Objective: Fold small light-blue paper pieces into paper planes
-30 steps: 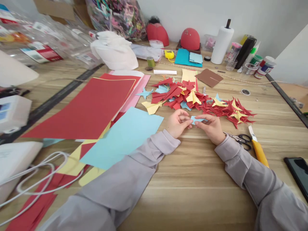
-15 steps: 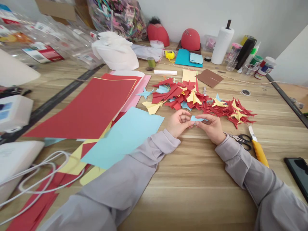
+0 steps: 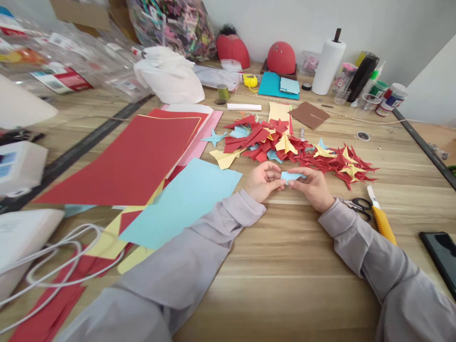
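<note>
A small folded piece of light blue paper (image 3: 290,177) is pinched between both hands above the wooden table. My left hand (image 3: 265,181) grips its left end, thumb and fingers closed. On the right end, my right hand (image 3: 310,186) holds it with thumb below and fingers on top, covering part of it. Just beyond the hands lies a heap of folded red, yellow and blue paper pieces (image 3: 286,144), some shaped like planes or stars. A large light blue sheet (image 3: 185,199) lies left of my left hand, partly under the sleeve.
Scissors (image 3: 361,208) and a yellow utility knife (image 3: 383,221) lie right of my right hand, with a phone (image 3: 441,256) farther out. Red sheets (image 3: 124,156) and a white cable (image 3: 74,242) are at left. Bottles (image 3: 329,66) stand along the back.
The blue paper has tilted slightly, so a bit more of its face shows between the fingers. Both hands stay in nearly the same place.
</note>
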{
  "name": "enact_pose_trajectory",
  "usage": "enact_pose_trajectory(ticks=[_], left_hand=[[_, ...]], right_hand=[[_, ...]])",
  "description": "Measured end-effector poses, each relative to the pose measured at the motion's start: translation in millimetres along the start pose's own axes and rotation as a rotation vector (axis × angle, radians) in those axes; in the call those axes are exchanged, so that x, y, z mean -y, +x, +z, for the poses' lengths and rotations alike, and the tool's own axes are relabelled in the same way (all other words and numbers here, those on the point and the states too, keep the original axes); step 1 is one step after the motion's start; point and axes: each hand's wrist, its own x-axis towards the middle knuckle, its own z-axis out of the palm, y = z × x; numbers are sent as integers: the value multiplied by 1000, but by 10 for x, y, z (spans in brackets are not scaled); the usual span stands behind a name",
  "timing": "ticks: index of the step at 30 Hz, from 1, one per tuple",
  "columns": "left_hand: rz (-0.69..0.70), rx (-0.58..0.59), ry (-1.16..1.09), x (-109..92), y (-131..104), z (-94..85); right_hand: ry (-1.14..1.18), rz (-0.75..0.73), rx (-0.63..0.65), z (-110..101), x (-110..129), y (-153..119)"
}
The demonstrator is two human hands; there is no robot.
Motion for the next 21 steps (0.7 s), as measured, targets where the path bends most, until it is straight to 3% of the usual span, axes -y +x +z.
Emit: enact_pose_trajectory(ticks=[8, 15, 17, 21], left_hand=[[-27, 50, -43, 12, 37, -53], [-39, 9, -39, 33, 41, -37], [66, -49, 46, 41, 17, -9], [538, -170, 550, 42, -72, 42]], right_hand=[[54, 23, -3, -29, 0, 9], [93, 16, -12, -42, -36, 23], [78, 5, -40, -40, -50, 27], [8, -18, -84, -21, -58, 30]])
